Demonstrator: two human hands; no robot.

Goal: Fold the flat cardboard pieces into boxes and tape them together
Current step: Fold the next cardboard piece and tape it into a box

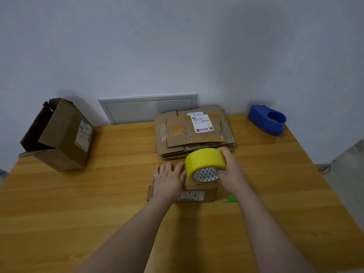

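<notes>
A small folded cardboard box [199, 193] with a printed label on its near side sits at the middle of the wooden table [78, 203]. My left hand [169, 180] lies flat on the box's top, fingers straight. My right hand [230, 170] grips a yellow roll of tape [204, 164], held on edge over the right part of the box top. Behind them lies a stack of flat cardboard pieces [195, 133], the top one bearing a white shipping label.
A larger open brown box [61, 136] stands tilted at the table's far left corner. A blue tape dispenser [267, 122] sits at the far right corner. A small green-handled tool [229, 199] lies just right of the small box. A grey wall panel [147, 109] is behind the table.
</notes>
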